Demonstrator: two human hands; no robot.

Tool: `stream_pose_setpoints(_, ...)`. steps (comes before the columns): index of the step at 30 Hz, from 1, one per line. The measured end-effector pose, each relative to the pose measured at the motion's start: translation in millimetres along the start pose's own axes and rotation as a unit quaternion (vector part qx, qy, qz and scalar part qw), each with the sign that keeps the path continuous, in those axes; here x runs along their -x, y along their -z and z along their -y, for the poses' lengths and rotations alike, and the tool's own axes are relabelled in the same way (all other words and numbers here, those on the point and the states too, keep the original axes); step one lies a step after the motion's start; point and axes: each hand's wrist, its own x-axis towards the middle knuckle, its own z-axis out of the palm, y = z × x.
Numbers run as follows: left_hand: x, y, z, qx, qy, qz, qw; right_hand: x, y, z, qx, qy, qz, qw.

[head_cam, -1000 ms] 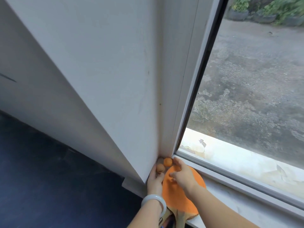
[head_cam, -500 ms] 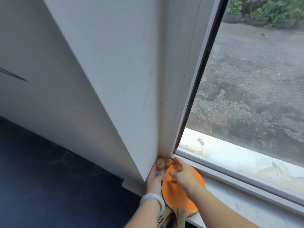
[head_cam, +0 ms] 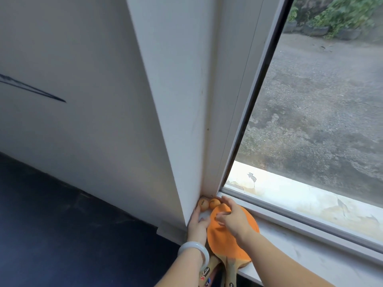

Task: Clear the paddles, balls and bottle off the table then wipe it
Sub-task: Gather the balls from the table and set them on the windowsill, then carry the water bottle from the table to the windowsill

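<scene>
Orange rubber, matte and smooth, faces the top paddle (head_cam: 232, 243): rounded blade, flat on the white window sill (head_cam: 310, 253), pale wooden handle running to 6 o'clock past the sill edge. A 2nd paddle handle (head_cam: 207, 270) with printed stickers lies just beside it at 7 o'clock; its blade is hidden under the top paddle and the left wrist.

2 orange balls (head_cam: 209, 204), glossy with small dark print, sit touching each other in the sill corner at 12 o'clock of the blade, wedged between the wall edge and the window frame (head_cam: 244, 125).

Left hand (head_cam: 198, 223): fingers straight, laid flat on the sill along the wall edge, fingertips touching the left ball, gripping nothing. Smooth pale bangle (head_cam: 193, 248) on that wrist.

Right hand (head_cam: 233, 219): above the blade, fingers loosely spread, index reaching to the right ball, thumb over the rubber; holds nothing I can see.

Painted white wall (head_cam: 93, 121) at 9 o'clock with a dark streak (head_cam: 33, 89). Dark blue floor (head_cam: 62, 235) at 8 o'clock. Through the glass at 3 o'clock: rough grey concrete (head_cam: 321, 121), flaking outer ledge (head_cam: 300, 199), green plants (head_cam: 339, 15) at 1 o'clock.
</scene>
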Motion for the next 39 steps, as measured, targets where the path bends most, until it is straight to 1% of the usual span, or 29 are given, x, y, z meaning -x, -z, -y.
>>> stream_pose_setpoints(3, 6, 4, 1, -0.026, 0.006, 0.017, 0.999, 8, -1, -3, 0.005, 0.002, -0.018, 1.000)
stream_pose_setpoints(7, 14, 17, 3, -0.031, 0.003, 0.051, 0.998, 22, -7, -8, 0.009, -0.001, -0.042, 0.999)
stream_pose_setpoints(10, 20, 24, 3, -0.051, 0.001, 0.069, 0.996, 34, -12, -13, 0.005, 0.000, -0.048, 0.999)
stream_pose_setpoints(16, 42, 41, -5, -0.110, 0.011, 0.091, 0.990, 58, -22, -20, 0.033, 0.004, -0.021, 0.999)
stream_pose_setpoints(23, 79, 59, -5, -0.136, -0.007, 0.060, 0.989, 81, -28, -25, 0.104, 0.035, 0.035, 0.993)
stream_pose_setpoints(27, 116, 76, 5, -0.111, -0.029, 0.022, 0.993, 97, -32, -30, 0.138, 0.042, 0.090, 0.985)
stream_pose_setpoints(31, 154, 108, 16, -0.117, -0.048, -0.032, 0.991, 114, -56, -28, 0.184, 0.066, 0.148, 0.969)
stream_pose_setpoints(35, 193, 157, 33, -0.117, -0.060, -0.125, 0.983, 134, -99, -26, 0.202, 0.078, 0.192, 0.957)
stream_pose_setpoints(39, 245, 220, 60, -0.104, -0.041, -0.214, 0.970, 167, -159, -34, 0.257, 0.079, 0.265, 0.926)
